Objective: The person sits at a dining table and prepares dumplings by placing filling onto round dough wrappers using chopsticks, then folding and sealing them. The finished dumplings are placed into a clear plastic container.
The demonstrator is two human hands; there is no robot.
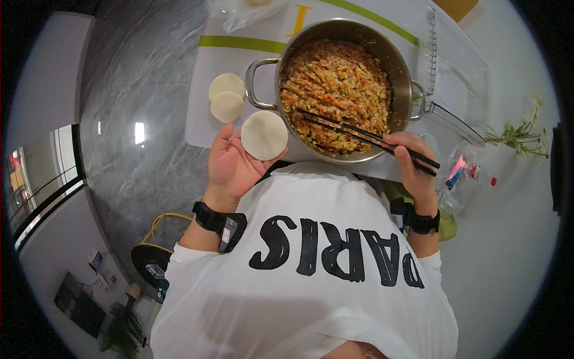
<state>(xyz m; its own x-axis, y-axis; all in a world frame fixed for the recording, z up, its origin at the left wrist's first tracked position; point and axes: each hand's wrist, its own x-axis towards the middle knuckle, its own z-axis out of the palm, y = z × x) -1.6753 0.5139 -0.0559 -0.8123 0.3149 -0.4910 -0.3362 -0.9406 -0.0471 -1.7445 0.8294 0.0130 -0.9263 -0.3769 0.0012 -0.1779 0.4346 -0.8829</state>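
A round dough wrapper (264, 135) lies flat across the fingers of my left hand (231, 164), which is turned palm up just left of the pot. Two more wrappers (227, 107) overlap on the table beyond that hand. My right hand (412, 161) grips a pair of black chopsticks (358, 134) near their thick ends. Their tips reach into the chopped filling (338, 89), a mix with orange, green and yellow bits and what looks like minced meat. It fills much of a large two-handled steel pot (401, 67).
The white table (202, 130) carries green stripes. A clear plastic bag (246, 13) lies at its far edge. Right of the pot are a wire rack (432, 58) and a clear plastic container (466, 80). Artificial-looking flowers (522, 137) and a red-capped bottle (482, 174) are at the right.
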